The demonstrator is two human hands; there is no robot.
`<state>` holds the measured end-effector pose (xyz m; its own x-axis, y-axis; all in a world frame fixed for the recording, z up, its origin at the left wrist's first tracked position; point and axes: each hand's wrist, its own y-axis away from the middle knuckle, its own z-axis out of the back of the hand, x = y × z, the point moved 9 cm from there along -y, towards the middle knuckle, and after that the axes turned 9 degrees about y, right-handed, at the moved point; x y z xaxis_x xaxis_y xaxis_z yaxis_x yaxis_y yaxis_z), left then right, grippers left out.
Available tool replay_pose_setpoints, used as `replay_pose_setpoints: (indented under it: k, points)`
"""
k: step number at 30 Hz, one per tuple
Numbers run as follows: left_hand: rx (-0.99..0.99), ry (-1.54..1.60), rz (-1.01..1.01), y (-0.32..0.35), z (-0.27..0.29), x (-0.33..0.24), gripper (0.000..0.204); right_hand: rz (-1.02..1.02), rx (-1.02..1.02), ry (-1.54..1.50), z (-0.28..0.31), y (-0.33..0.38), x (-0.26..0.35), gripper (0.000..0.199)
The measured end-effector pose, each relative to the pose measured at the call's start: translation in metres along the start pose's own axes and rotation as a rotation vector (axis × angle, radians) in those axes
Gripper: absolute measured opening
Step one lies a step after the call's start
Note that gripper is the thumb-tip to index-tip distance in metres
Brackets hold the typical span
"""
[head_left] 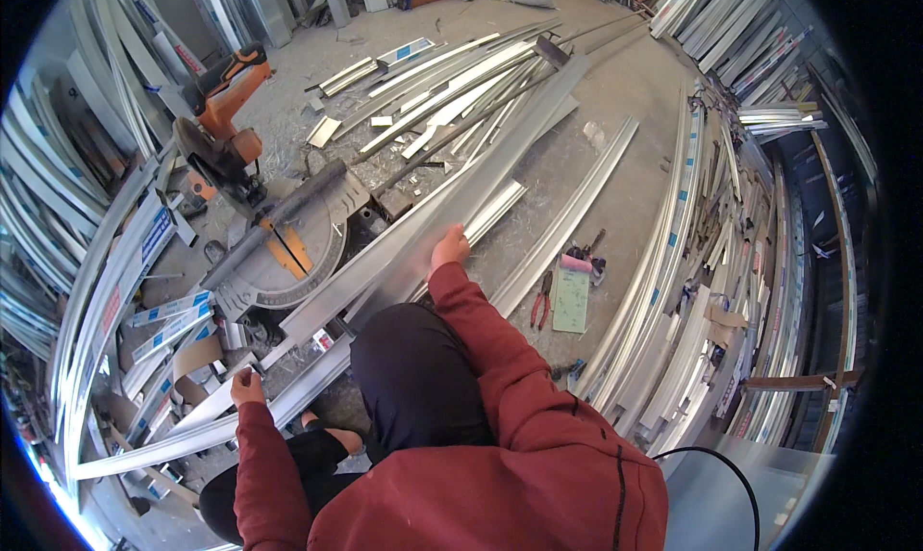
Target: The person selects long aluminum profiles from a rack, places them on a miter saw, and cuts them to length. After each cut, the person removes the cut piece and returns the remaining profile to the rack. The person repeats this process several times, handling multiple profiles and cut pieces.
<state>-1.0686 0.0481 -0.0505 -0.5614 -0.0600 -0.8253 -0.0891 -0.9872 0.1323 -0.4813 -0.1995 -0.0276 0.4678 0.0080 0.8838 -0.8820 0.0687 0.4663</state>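
Note:
My right hand [450,247] is closed on the edge of a long, wide aluminium profile [500,166], which slants from the far right down to beside my dark-clad knee. Low on the left, my left hand [248,388] has its fingers curled at the edge of a pale metal strip [213,409]; my fingers partly hide the contact. Between the hands, another long aluminium profile [322,306] lies across the front of an orange and black mitre saw [279,234]. The saw's head is raised. My knee covers part of the metal.
Loose aluminium offcuts [433,99] lie beyond the saw. To the right are red-handled pliers [541,301], a green notepad [571,299] and a single long profile [572,210]. Stacked profiles line the left wall [58,186] and the right side [663,272].

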Motion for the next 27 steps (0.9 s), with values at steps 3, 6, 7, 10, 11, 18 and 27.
replay_pose_setpoints:
  k: [3, 6, 7, 10, 11, 18, 27]
  points:
    - [0.026, -0.043, 0.030, 0.005, -0.001, 0.006, 0.028, 0.103, -0.195, 0.037, 0.016, -0.010, 0.002, 0.055]
    - [0.035, -0.068, 0.060, 0.007, -0.004, 0.017, 0.025, 0.131, -0.220, 0.028, 0.031, -0.032, 0.010, 0.055]
    - [0.055, -0.055, 0.081, 0.008, -0.010, 0.022, 0.025, 0.109, -0.231, 0.030, 0.042, -0.048, 0.004, 0.055]
    - [0.140, -0.113, 0.077, 0.005, -0.037, 0.007, 0.024, 0.099, -0.319, 0.054, 0.113, -0.134, -0.025, 0.056]
    - [0.170, -0.092, 0.076, 0.000, -0.052, 0.004, 0.024, 0.131, -0.380, 0.076, 0.155, -0.171, -0.036, 0.057]
    - [0.187, -0.105, 0.203, 0.000, -0.049, 0.064, 0.025, 0.309, -0.426, 0.715, 0.251, -0.216, 0.022, 0.066]
    - [0.140, 0.018, 0.276, -0.008, -0.071, 0.010, 0.034, 0.205, -0.445, 1.097, 0.307, -0.250, 0.009, 0.052]
